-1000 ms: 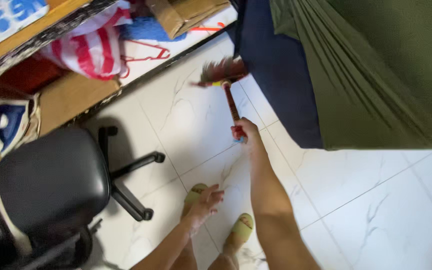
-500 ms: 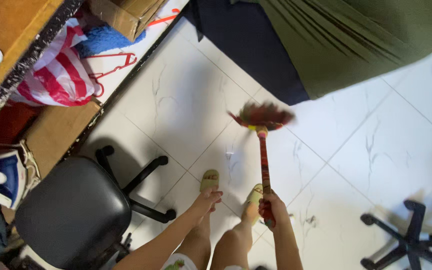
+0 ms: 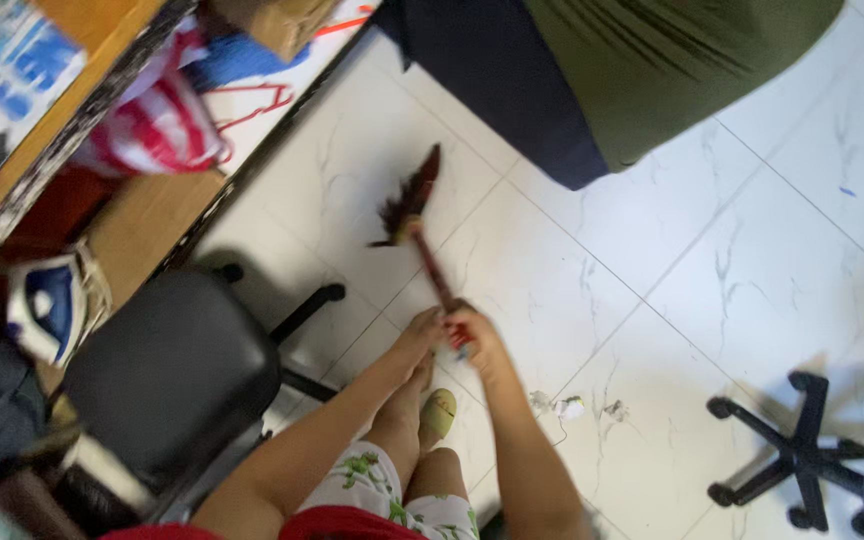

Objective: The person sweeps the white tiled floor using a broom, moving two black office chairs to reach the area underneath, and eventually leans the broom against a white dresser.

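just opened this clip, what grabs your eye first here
The right hand grips a red-handled feather duster reaching over the white marble-look floor tiles, with the left hand right beside it. A black office chair fills the lower left, and a dark green and navy cloth hangs at the top.

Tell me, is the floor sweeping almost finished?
Partly. A patch of white floor near the green cloth looks bare. In hand: the right hand grips a short broom, bristles on the tiles; the left hand sits beside it. Left: small scraps by the feet aren't gathered yet.
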